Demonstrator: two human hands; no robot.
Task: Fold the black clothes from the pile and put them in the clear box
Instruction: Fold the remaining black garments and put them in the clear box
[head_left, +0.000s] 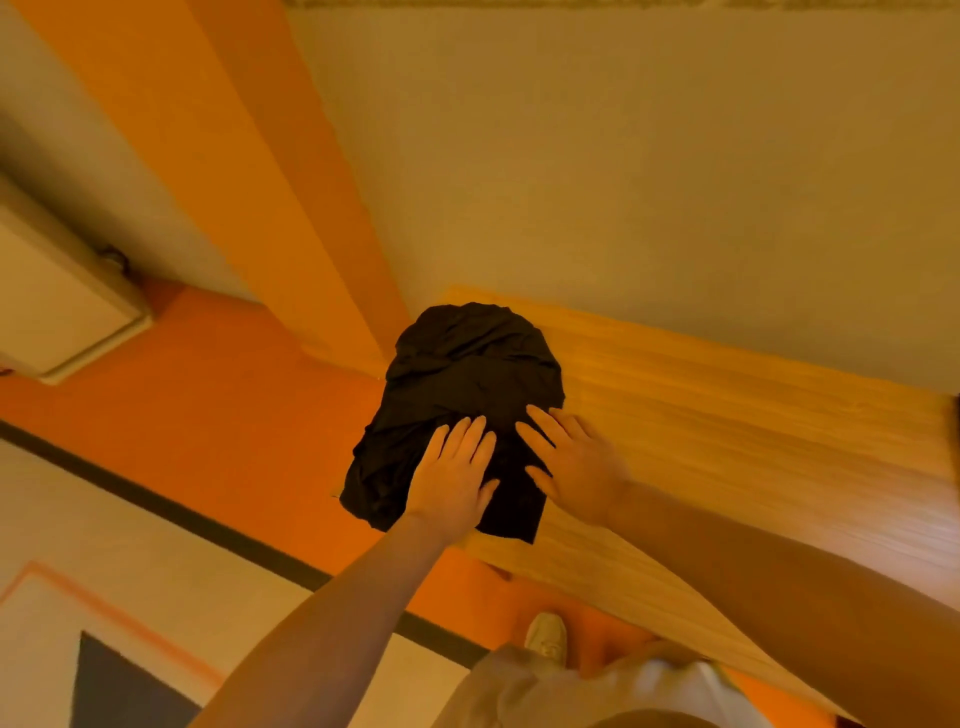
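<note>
A black garment (462, 374) lies bunched and partly folded at the left end of a light wooden table (727, 441), its left edge hanging over the table's end. My left hand (452, 478) lies flat on the near part of the cloth with fingers straight and spread. My right hand (571, 462) presses flat on the cloth's right side, partly on the tabletop. No clear box or pile of clothes is in view.
The wooden table runs off to the right, against a beige wall (623, 156). Below the table's end is an orange floor (208, 415) with a dark stripe and pale panels. A white cabinet (57, 306) stands at the left. My shoe (545, 636) shows near the table.
</note>
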